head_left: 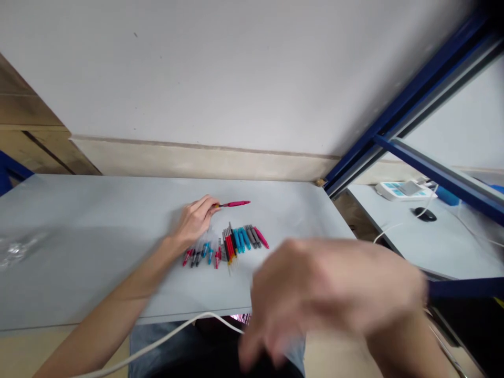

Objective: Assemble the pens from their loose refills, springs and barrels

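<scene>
My left hand point(198, 216) pinches the near end of a pen piece with a pink barrel point(238, 203), held level above the grey table point(129, 210). In front of it lie small clear-and-coloured pen parts point(205, 251), red and black refills point(229, 242), blue barrels point(241, 239), grey barrels point(253, 236) and another pink barrel point(261, 237), side by side. My right hand point(311, 289) is raised close to the camera near the table's front edge, smeared by motion; whether its fingers hold anything cannot be made out.
Crumpled clear plastic point(18, 249) lies at the far left of the table. A white cable point(173, 338) crosses above my lap. Blue metal framing point(378, 136) stands at the right, with a second table point(444, 247) bearing a black mouse point(425, 213) and a white device point(405, 190).
</scene>
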Available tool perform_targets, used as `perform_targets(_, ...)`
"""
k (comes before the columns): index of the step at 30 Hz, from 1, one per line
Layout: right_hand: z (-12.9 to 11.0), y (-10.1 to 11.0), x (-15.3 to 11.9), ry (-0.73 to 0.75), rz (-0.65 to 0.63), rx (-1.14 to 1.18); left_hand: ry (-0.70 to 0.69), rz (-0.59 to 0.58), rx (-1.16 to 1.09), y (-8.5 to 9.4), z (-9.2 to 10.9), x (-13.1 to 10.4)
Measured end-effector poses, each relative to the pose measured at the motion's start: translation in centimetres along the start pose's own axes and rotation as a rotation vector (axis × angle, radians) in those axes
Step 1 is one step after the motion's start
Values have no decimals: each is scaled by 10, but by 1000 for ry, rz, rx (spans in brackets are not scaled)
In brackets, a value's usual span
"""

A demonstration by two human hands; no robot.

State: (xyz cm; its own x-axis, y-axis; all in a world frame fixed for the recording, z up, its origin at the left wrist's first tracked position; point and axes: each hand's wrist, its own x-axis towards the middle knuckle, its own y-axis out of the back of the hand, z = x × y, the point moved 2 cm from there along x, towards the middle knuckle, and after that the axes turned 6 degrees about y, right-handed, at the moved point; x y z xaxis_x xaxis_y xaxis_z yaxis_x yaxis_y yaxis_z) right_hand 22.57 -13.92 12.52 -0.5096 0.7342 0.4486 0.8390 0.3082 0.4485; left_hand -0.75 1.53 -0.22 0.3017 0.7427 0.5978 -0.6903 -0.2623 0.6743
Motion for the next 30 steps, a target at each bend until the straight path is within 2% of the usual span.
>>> perform_targets(1,19,6,27,-17,-21,7,9,-17,1,0,1,0)
perform_targets(2,41,11,50,-40,-114,21,17,-34,2,0,1,1)
perform_targets(3,64,15,69,-67,-145,-1,22,-46,-2,-1,1,1)
perform_targets(4,86,21,82,-76,-22,-75,24,-54,-9,-1,1,1)
perform_targets(5,107,25,88,-79,128,-152,22,-56,-16,-2,1,0)
perform_targets(6,125,25,90,-87,179,-193,21,-59,-22,-3,0,0)
perform_targets(9,163,9,81,-131,90,-108,30,-78,-32,-6,-2,-2)
perform_targets(11,172,-3,73,-155,49,-17,38,-82,-36,-7,-2,-2)
perform_targets(13,175,-12,69,-156,62,28,37,-85,-35,-7,-2,-2)
perform_targets(16,176,-20,67,-189,121,-5,15,-87,-19,-7,-1,-2)
perform_targets(19,181,-25,64,-292,121,-49,-25,-73,-4,-5,1,-2)
perform_targets(22,186,-28,61,-330,139,9,-53,-54,20,-4,3,-1)
perform_targets(27,187,-26,61,-276,285,141,-62,-31,100,0,4,3)
perform_targets(30,187,-23,62,-266,321,140,-50,-45,100,0,2,4)
